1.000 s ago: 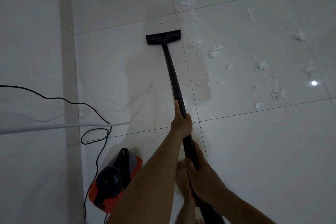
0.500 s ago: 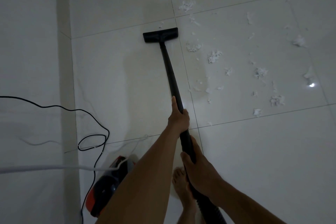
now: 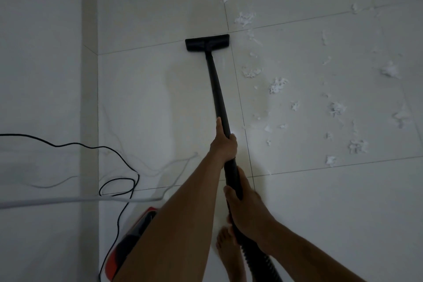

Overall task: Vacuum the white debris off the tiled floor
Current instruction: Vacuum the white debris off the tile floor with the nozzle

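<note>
Tiled floor (image 3: 148, 98), white debris (image 3: 278, 84), left hand (image 3: 224, 146) and right hand (image 3: 249, 210) gripping wand (image 3: 216, 89)

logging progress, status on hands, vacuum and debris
Left hand and right hand both grip the wand. Floor head on tile, white debris right of it. Black cord looped left, off the path.

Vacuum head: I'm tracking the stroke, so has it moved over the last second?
Yes. The vacuum head has slid forward, up the picture: it was short of the tile joint crossing and now its far right corner reaches it.
</note>
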Demonstrator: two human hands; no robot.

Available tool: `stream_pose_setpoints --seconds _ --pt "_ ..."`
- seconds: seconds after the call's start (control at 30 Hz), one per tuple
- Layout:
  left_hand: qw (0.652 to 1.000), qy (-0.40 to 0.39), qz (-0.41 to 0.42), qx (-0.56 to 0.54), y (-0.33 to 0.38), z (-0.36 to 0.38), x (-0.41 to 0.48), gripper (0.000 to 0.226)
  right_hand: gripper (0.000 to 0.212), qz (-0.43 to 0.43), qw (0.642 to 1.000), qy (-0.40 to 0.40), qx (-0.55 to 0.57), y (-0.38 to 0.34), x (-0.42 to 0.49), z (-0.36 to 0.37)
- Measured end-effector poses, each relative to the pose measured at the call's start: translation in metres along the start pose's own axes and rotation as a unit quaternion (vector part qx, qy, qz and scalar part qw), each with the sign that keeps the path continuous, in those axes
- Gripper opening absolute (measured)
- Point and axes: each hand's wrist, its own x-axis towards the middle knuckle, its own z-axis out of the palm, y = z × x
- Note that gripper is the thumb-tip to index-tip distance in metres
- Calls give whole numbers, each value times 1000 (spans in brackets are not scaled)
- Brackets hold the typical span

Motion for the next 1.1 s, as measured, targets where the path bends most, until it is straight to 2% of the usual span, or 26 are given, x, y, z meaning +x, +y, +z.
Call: stream_pose_setpoints --seconds 0.2,0.37,0.77,1.1 --pt "1000 6 -3 -7 22 -2 20 70 60 12 998 4 -68 -11 25 -17" --pt "1000 11 -10 -12 39 -3 38 71 61 13 999 -17 -32 -31 35 -34" --pt "1000 15 -22 -14 80 -11 62 71 59 19 999 -17 -27 -69 55 -60" --pt "999 17 -26 -21 75 -15 63 71 54 35 999 -24 -14 -71 54 -54"
